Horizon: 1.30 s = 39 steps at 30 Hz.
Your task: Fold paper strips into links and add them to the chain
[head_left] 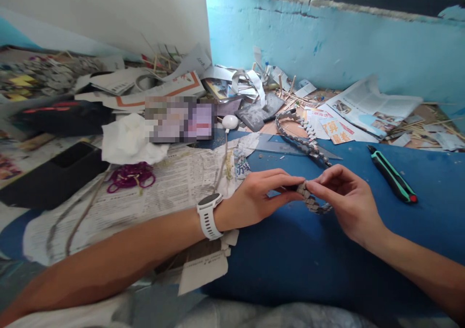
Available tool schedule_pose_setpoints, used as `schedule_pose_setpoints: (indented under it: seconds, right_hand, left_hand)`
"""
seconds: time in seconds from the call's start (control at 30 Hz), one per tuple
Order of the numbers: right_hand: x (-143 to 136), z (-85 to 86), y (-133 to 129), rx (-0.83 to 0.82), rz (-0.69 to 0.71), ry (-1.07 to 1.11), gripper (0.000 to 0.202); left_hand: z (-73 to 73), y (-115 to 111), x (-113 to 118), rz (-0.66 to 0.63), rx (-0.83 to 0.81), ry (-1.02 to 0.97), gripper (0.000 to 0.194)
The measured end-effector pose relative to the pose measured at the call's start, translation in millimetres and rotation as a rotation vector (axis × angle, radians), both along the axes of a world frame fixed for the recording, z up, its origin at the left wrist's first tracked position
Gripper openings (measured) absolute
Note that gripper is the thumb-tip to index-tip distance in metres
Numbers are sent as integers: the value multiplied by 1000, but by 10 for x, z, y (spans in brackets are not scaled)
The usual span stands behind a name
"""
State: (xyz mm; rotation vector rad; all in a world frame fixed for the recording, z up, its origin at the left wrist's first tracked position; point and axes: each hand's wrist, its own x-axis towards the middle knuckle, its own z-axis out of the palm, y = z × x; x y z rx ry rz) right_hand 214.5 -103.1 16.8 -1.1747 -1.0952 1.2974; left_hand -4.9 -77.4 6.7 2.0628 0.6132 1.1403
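Observation:
A long folded-paper chain (pixel 311 203), grey and segmented, curves over the blue table (pixel 363 279). My left hand (pixel 259 197), with a white watch (pixel 209 216) on its wrist, pinches one end of the chain between thumb and fingers. Against that same end press the thumb and fingertips of my right hand (pixel 350 204), and the two hands nearly meet there. From under my right hand the chain loops away to the back of the table, over a clear ruler (pixel 276 146).
A green and black cutter (pixel 392 175) lies at the right. Newspaper (pixel 163 192), purple string (pixel 131 177), white tissue (pixel 131 139) and a black case (pixel 54 173) are at the left. Paper scraps, a printed sheet (pixel 366 105) and thin sticks fill the back.

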Motion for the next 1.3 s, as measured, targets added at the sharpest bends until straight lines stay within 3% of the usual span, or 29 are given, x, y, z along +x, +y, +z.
schedule_pose_setpoints:
  seconds: [0.17,0.3,0.43,0.6,0.7,0.83,0.97,1.1,1.3]
  right_hand:
    - [14,26,-16,43,-3,-22,29]
    - [97,93,57,95,101,-203,24]
    - [184,138,105,225,235,-391,14]
    - [202,196,115,532,301,-533,15]
    - [206,230,127,587,359,-579,16]
    - [224,237,117,558,409,-599,15]
    - [226,223,62,498,423,-654,11]
    - [199,183,27,296,415,-566,3]
    - [161,138,57,62,378,-358,16]
  left_hand:
    - [18,-33,30,-3,-198,-99,32]
    - [5,-43,37,62,-361,-156,37]
    - [18,-28,27,55,-342,-145,29]
    - [41,-20,10,17,-235,-104,23]
    - [36,-26,-3,10,-129,-70,25]
    - [21,-27,-15,-8,21,-23,27]
    - [7,-24,-6,-29,69,-1,27]
    - [-7,-35,8,-33,50,-16,28]
    - [18,-40,-1,-23,36,-12,27]
